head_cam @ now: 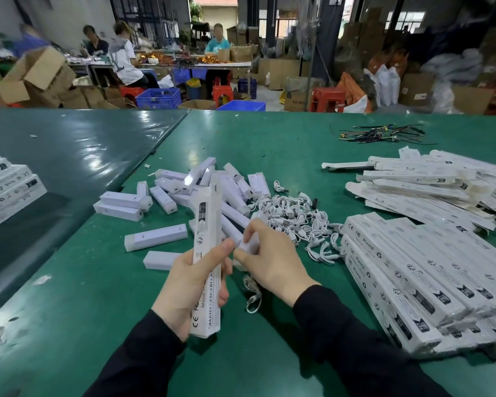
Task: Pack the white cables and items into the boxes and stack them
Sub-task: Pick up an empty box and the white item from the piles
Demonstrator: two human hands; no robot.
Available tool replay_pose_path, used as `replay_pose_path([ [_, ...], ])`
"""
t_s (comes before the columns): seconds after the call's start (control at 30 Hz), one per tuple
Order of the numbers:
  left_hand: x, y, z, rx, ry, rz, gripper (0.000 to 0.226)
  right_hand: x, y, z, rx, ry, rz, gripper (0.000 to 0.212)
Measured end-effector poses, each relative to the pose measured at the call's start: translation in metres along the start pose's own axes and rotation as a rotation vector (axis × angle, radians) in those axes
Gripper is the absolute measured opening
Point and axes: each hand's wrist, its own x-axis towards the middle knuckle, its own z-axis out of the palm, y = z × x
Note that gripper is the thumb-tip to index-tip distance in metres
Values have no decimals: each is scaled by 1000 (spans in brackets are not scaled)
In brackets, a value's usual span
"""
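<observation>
My left hand (192, 285) grips a long white printed box (208, 239), held nearly upright above the green table (98, 296). My right hand (267, 253) closes on a white bar item (248, 243) right beside the box. A white cable (254, 296) hangs under my right hand; I cannot tell whether the fingers hold it. Behind my hands lies a heap of white bar items (184, 190), with a tangle of white cables (295, 216) to its right.
Packed boxes are stacked in rows at the right (413, 270). Flat unfilled boxes lie piled behind them (430, 179). More stacked boxes sit at the far left (6, 184). Dark loose wires (381, 134) lie at the back right. People work at tables across the aisle.
</observation>
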Motion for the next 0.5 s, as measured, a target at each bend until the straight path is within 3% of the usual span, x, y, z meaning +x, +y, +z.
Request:
replay_pose_path([
  [0.1, 0, -2, 3, -53, -2, 30, 51, -11, 7, -12, 413, 70, 111, 42],
  [0.2, 0, -4, 3, -153, -107, -55, 59, -25, 16, -27, 971, 75, 239, 59],
  [0.27, 1, -6, 3, -160, -176, -107, 56, -34, 21, -38, 1181, 108, 244, 68],
  [0.37, 1, -8, 3, -142, -229, -125, 54, -41, 20, -51, 1214, 146, 197, 79],
  [0.5, -2, -7, 7, -50, -279, -134, 56, -42, 13, -54, 1139, 79, 118, 64],
])
